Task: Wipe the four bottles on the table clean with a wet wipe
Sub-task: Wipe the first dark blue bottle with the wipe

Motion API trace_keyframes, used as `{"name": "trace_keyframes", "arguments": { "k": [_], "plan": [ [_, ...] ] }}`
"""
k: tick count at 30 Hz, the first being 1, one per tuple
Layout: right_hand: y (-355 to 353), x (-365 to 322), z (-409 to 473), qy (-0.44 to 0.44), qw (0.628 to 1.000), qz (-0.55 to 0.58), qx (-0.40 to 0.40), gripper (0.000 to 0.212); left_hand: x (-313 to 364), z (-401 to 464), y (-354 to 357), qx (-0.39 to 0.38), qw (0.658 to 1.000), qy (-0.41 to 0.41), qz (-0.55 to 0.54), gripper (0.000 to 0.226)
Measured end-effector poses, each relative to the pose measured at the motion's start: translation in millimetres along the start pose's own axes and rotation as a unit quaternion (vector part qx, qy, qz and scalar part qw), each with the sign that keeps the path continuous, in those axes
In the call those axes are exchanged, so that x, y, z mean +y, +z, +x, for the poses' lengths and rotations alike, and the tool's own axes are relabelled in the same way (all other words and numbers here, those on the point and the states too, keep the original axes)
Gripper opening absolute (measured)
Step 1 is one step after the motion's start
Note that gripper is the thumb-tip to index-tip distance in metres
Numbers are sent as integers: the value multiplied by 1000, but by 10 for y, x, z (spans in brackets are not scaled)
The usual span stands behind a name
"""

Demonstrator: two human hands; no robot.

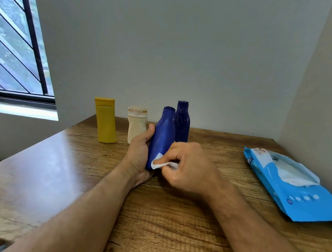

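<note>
My left hand [138, 153] grips a dark blue bottle [163, 134], tilted a little to the left, its base near my palm. My right hand [185, 165] pinches a small white wet wipe [159, 162] and presses it against the lower side of that bottle. A second dark blue bottle [181, 122] stands upright just behind it. A cream bottle [136, 126] and a yellow bottle [105, 120] stand upright further left on the wooden table [173, 217].
An opened blue pack of wet wipes [292, 183] lies at the right side of the table, a white wipe showing at its opening. Walls close in behind and to the right. A window [18, 42] is at the left.
</note>
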State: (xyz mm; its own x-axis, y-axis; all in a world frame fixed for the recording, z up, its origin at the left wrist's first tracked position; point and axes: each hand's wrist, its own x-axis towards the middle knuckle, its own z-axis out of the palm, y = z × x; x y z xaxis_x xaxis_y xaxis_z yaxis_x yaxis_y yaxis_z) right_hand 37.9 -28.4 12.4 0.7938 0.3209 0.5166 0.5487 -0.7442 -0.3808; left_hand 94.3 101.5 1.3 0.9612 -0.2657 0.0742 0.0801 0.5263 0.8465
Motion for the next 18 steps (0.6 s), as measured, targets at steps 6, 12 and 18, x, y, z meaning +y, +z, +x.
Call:
{"name": "trace_keyframes", "arguments": {
  "k": [6,12,18],
  "plan": [
    [-10,-3,75,18,981,-43,190,22,-6,-70,3,-38,999,-11,17,45],
    [-42,-6,28,9,996,-41,73,20,36,-69,-5,5,1000,-6,-24,46],
    [-42,0,-10,1,999,-31,44,20,48,-66,-22,19,1000,-12,-15,46]
  ]
}}
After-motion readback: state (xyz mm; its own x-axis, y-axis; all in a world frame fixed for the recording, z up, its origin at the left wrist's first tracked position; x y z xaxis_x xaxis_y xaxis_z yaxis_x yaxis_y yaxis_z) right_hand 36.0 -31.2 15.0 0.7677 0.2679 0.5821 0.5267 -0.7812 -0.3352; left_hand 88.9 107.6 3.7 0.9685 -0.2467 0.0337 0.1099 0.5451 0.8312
